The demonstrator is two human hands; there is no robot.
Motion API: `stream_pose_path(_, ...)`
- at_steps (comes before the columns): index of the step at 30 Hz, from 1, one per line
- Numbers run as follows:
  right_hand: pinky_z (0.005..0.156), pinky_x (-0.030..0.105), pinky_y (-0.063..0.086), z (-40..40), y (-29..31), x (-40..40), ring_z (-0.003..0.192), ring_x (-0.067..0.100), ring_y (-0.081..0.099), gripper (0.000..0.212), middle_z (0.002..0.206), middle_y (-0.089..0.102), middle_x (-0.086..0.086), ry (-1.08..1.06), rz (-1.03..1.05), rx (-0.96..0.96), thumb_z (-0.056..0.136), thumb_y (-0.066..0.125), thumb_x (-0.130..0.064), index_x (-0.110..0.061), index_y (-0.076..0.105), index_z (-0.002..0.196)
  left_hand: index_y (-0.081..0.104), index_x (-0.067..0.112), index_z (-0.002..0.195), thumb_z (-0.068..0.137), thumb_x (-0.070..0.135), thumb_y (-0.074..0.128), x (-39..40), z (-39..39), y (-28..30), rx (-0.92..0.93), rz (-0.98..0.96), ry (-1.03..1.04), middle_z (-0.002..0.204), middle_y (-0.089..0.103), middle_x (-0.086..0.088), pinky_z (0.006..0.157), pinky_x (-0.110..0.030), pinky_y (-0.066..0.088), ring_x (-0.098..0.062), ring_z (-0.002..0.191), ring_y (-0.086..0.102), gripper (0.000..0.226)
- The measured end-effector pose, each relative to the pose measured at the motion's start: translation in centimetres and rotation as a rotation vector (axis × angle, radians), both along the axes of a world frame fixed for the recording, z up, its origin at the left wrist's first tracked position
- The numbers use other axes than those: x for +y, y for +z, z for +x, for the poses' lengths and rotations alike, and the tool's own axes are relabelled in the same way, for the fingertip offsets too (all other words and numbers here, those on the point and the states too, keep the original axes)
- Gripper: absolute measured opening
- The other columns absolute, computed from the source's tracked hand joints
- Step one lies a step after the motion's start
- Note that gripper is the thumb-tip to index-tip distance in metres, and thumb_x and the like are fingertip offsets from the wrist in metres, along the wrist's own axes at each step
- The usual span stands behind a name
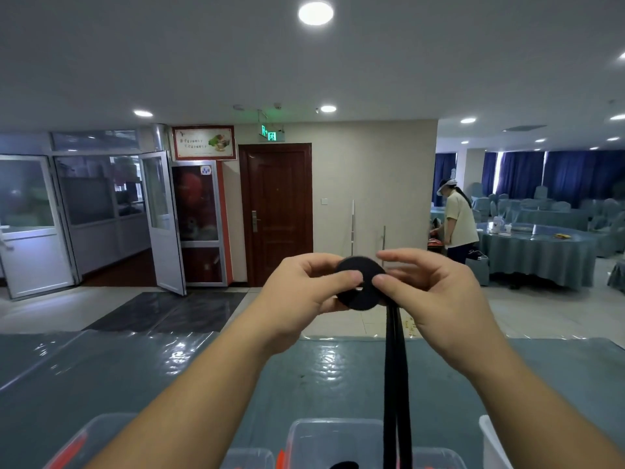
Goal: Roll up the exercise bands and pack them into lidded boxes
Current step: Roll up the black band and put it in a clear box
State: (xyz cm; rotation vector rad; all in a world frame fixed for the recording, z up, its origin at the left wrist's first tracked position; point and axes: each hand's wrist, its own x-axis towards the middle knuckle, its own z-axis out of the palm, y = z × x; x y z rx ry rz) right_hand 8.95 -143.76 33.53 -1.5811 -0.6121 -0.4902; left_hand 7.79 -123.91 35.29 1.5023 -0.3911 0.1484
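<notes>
Black and fuzzy at its rim, the rolled part of the exercise band [360,282] was held up in mid-air above the bench [101,374], its flat round face turned toward the camera and its roll axis running roughly away from the viewer. From the lower right edge of the coil the unrolled tail [396,384] dropped straight down as two narrow strips side by side, its long axis vertical, passing in front of a clear plastic box [334,441] at the bottom of the view. The coil sat between the two hands: the left hand [304,292] gripped its left side, thumb laid across the front face and fingers curled over the top edge; the right hand [436,292] pinched the right side, thumb pressed on the face beside the left thumb, index finger reaching over the upper rim. More clear boxes [250,458] with orange-red clips stood on the bench's glossy teal cover. Far off to the right a person [458,221] stood by a round table [537,255].
</notes>
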Motion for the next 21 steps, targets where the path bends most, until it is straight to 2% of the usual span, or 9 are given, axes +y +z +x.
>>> stream_pose_path(2,0.085,0.039,0.064,-0.2,-0.2,0.2,0.095,0.018,0.079,0.029,0.097,0.082,-0.002,-0.005,0.074,-0.014,0.088,0.077,-0.004,-0.024,0.079,0.11,0.073,-0.006,0.113,0.095,0.005,0.07,-0.3,0.0,0.0,0.027,-0.108,-0.017,0.114,0.074,-0.027,0.089,-0.039,0.063,-0.036,0.105,0.075,0.022)
stream_pose_path(4,0.085,0.04,0.064,-0.4,-0.5,-0.1,0.096,0.02,0.079,0.03,0.098,0.082,-0.002,0.019,0.071,0.0,0.09,0.075,-0.002,-0.024,0.08,0.109,0.072,-0.008,0.113,0.094,0.003,0.07,-0.4,0.1,-0.3,0.048,-0.131,-0.015,0.114,0.073,-0.028,0.087,-0.038,0.064,-0.034,0.103,0.076,0.021)
stream_pose_path(8,0.091,0.04,0.063,-0.2,-0.2,-1.1,0.098,0.014,0.078,0.033,0.101,0.082,-0.007,0.04,-0.153,0.023,0.091,0.073,0.0,-0.027,0.081,0.109,0.077,0.007,0.109,0.093,0.006,0.074,0.5,0.2,-0.2,-0.026,0.253,0.018,0.106,0.078,-0.016,0.09,-0.038,0.063,-0.029,0.101,0.077,0.017)
stream_pose_path(9,0.091,0.04,0.063,-0.2,-0.1,-1.0,0.098,0.013,0.078,0.034,0.1,0.082,-0.008,0.034,-0.163,0.012,0.091,0.074,0.0,-0.028,0.081,0.109,0.078,0.008,0.11,0.093,0.007,0.074,0.8,0.3,-0.1,-0.043,0.296,0.016,0.105,0.079,-0.013,0.09,-0.037,0.063,-0.027,0.101,0.077,0.017)
stream_pose_path(13,0.087,0.04,0.064,-0.2,-0.9,-0.3,0.096,0.018,0.079,0.034,0.099,0.082,-0.003,0.009,0.057,-0.009,0.088,0.076,-0.001,-0.028,0.08,0.11,0.075,-0.001,0.115,0.094,0.001,0.07,0.3,0.2,-0.1,0.02,0.0,-0.04,0.111,0.077,-0.02,0.091,-0.038,0.063,-0.034,0.106,0.075,0.022)
stream_pose_path(15,0.086,0.038,0.064,-0.1,-1.3,-0.4,0.098,0.018,0.079,0.037,0.101,0.082,-0.003,0.011,0.085,0.007,0.089,0.075,0.0,-0.03,0.08,0.11,0.074,-0.004,0.113,0.093,-0.001,0.07,-0.3,0.2,-0.7,0.06,-0.073,-0.043,0.112,0.075,-0.025,0.092,-0.04,0.063,-0.038,0.107,0.074,0.021)
stream_pose_path(16,0.087,0.038,0.064,-0.1,-1.2,-0.6,0.099,0.017,0.079,0.037,0.102,0.082,-0.004,0.018,0.055,0.015,0.09,0.075,0.0,-0.03,0.081,0.11,0.074,-0.003,0.111,0.093,-0.002,0.07,-0.3,0.2,-0.7,0.05,-0.029,-0.021,0.111,0.075,-0.025,0.092,-0.04,0.063,-0.038,0.107,0.074,0.019)
stream_pose_path(19,0.089,0.038,0.064,0.0,-0.5,-1.3,0.099,0.016,0.078,0.035,0.103,0.082,-0.004,0.079,-0.122,0.06,0.091,0.073,0.001,-0.023,0.079,0.115,0.077,0.007,0.108,0.093,0.005,0.074,0.4,0.3,-0.3,-0.027,0.296,0.013,0.104,0.078,-0.017,0.09,-0.037,0.063,-0.03,0.101,0.076,0.016)
stream_pose_path(21,0.089,0.038,0.064,0.1,-0.2,-1.4,0.097,0.016,0.079,0.034,0.101,0.082,-0.003,0.082,-0.134,0.07,0.09,0.074,0.001,-0.023,0.079,0.114,0.077,0.004,0.108,0.092,0.005,0.075,0.7,0.4,-0.1,-0.009,0.292,-0.009,0.104,0.079,-0.017,0.09,-0.037,0.063,-0.029,0.1,0.077,0.016)
